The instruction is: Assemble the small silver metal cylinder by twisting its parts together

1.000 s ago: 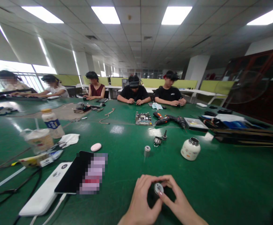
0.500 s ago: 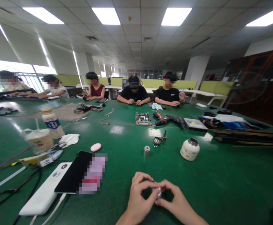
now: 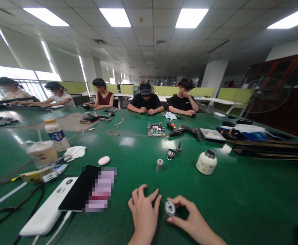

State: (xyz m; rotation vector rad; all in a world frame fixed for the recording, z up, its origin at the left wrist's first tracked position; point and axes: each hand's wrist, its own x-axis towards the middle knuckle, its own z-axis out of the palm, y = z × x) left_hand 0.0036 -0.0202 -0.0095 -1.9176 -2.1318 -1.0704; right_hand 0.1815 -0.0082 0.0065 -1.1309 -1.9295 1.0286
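Note:
A small silver metal cylinder with holes in its round end face is gripped between the thumb and forefinger of my right hand. Just left of it and apart from it, my left hand has its thumb and forefinger tips brought together. A tiny dark spot shows at those tips, too small to name. Its other fingers are bent and spread. Beyond my hands stands a similar metal cylinder on the green table. A shiny metal cup-shaped part and a dark spindle-like part lie behind that.
To the right stands a cream open-mouthed flask. At left lie a white power bank, a tablet, a pink oval case and a bottle. A circuit board and power drills are farther back; several people sit opposite.
My left hand has come off the metal cylinder and moved left. The cylinder, in my right hand, now shows its end face. One person opposite has raised a hand to the face.

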